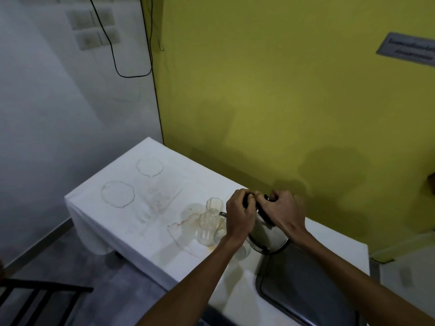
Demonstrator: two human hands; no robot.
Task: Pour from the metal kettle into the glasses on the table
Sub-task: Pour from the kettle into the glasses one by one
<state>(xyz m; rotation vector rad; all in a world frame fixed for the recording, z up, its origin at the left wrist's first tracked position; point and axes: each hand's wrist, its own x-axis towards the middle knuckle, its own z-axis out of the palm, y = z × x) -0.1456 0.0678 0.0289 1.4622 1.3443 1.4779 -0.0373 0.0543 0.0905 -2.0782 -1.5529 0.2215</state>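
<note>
The metal kettle point(267, 238) is tilted to the left above the white-clothed table point(131, 222), its spout over a clear glass point(214, 204). My left hand point(240, 212) grips the black lid end and my right hand point(282, 211) grips the black handle. A second clear glass point(207, 228) stands nearer, just left of my left wrist. A third glass point(243, 251) shows partly under my left forearm. I cannot tell whether liquid is flowing.
The cloth carries brown ring stains point(117, 194) and a spill mark point(188, 215) beside the glasses. A grey metal tray point(303, 285) lies at the table's near right. The yellow wall point(282, 102) runs along the far edge. A black chair point(35, 300) stands lower left.
</note>
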